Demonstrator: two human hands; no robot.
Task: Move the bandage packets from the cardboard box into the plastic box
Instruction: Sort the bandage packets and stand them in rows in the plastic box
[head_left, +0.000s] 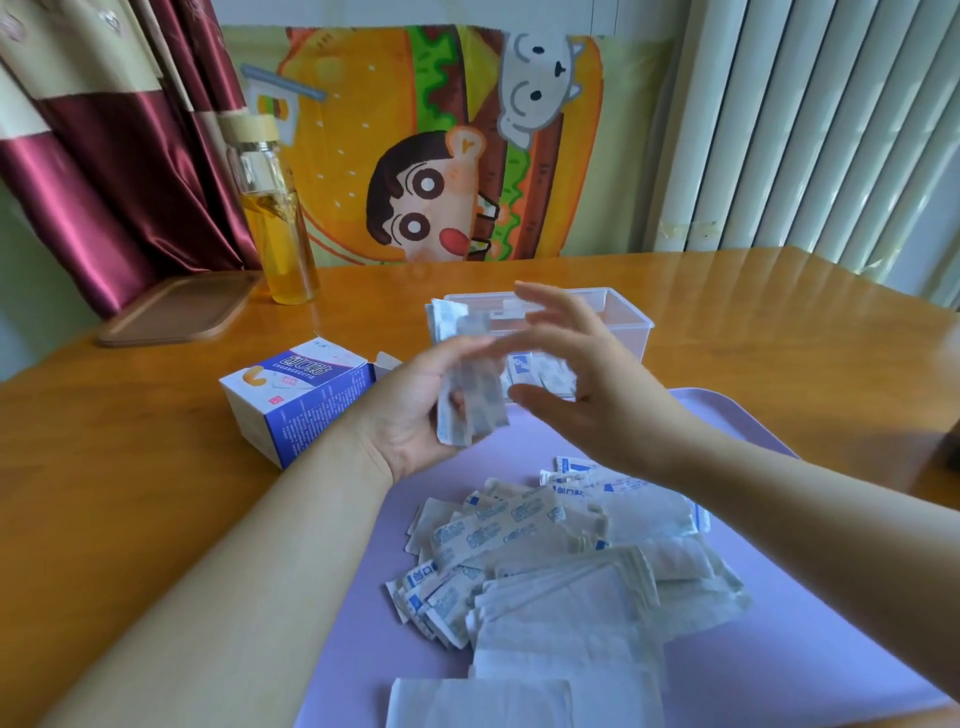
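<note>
Grips a small sheaf of bandage packets (467, 410) in the left hand (410, 410), above the far end of a purple mat (727, 649) and just right of the cardboard box (296, 405) with its end flap open. Holds the right hand (576, 379) close beside the sheaf, fingers spread wide, motion-blurred, gripping nothing. Shows more packets (444, 317) in the clear plastic box (623, 312) behind the hands, and a loose pile (545, 561) on the mat nearer the camera.

Mat (737, 675) laid on table (779, 338); packets (545, 571) heaped on its near half. Plastic box (613, 322) set at mat's far edge, cardboard box (298, 400) left of mat. Bottle (278, 218) stood behind cardboard box, tray (176, 312) to its left
</note>
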